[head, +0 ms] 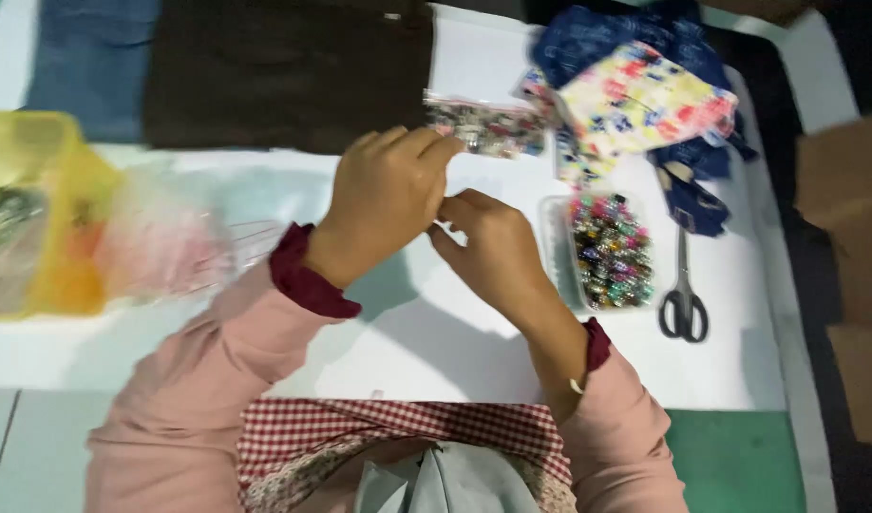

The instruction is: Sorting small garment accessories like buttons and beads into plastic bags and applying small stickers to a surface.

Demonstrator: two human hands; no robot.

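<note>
Over the white worktop (436,332) the left hand (384,195) and right hand (493,252) meet fingertip to fingertip, pinching something too small to make out, with a clear bag of beads (483,125) just beyond them and a bead tray (607,252) beside the right hand.

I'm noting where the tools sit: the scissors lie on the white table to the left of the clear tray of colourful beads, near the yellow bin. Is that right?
Not quite. The head view shows the scissors on the white table to the right of the clear tray of colourful beads, below the floral fabric. The yellow bin is far off on the left side.
</note>
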